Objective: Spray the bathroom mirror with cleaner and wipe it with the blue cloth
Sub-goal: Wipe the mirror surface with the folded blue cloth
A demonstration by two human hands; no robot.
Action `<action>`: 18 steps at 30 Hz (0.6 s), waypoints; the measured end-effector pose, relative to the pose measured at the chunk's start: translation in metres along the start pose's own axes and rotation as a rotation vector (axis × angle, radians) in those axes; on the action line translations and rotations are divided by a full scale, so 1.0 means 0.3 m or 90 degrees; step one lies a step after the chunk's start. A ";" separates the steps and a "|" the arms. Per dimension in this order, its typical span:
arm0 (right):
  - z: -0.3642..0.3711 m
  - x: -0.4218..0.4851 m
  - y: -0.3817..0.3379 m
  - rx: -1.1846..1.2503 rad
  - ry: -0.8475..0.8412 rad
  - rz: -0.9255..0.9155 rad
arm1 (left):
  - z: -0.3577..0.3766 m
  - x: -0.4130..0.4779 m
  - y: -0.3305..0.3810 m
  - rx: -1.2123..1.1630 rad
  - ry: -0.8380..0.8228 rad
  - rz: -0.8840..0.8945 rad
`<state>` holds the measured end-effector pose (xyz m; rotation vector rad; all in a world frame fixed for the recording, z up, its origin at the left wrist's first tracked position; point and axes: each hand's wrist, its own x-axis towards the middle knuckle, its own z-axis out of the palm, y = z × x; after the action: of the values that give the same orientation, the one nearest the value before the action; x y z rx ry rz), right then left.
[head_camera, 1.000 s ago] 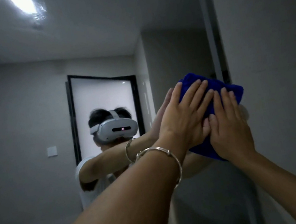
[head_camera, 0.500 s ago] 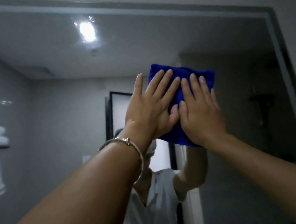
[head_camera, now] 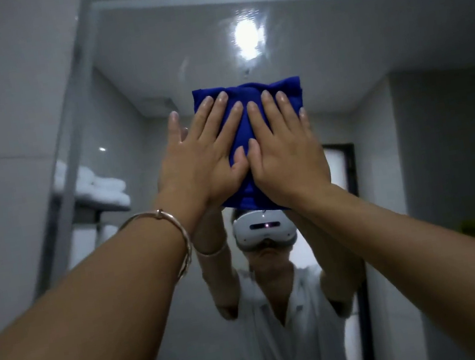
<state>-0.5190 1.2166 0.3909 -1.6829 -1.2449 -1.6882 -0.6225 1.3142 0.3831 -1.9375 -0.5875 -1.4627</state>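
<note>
blue cloth (head_camera: pixel 243 135), perhaps folded, half hidden on mirror (head_camera: pixel 365 52).

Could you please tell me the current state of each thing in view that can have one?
blue cloth, folded, pressed flat against the mirror under both hands.
mirror, smeary around the reflected ceiling light, above the cloth.
left hand, open and flat, pressing the cloth.
right hand, open and flat, pressing the cloth.
bracelet, worn on the left wrist.
white towels, folded and stacked on a shelf, seen in reflection.

Both flat hands (thumbs touching) press blue cloth (head_camera: pixel 241 123) against mirror (head_camera: pixel 365 52).
</note>
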 end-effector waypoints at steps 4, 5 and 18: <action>0.093 -0.008 -0.272 0.004 0.024 -0.035 | 0.041 -0.177 -0.221 -0.016 -0.006 -0.059; 0.110 -0.029 -0.328 0.010 0.026 -0.040 | 0.049 -0.227 -0.257 -0.028 -0.013 -0.068; 0.245 -0.646 -0.730 0.101 -0.097 -0.124 | 0.136 -1.015 -0.314 -0.064 -0.147 -0.120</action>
<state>-0.6294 1.3316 0.1351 -1.6648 -1.6165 -1.5435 -0.7451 1.4165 0.1042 -2.1989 -0.8337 -1.4128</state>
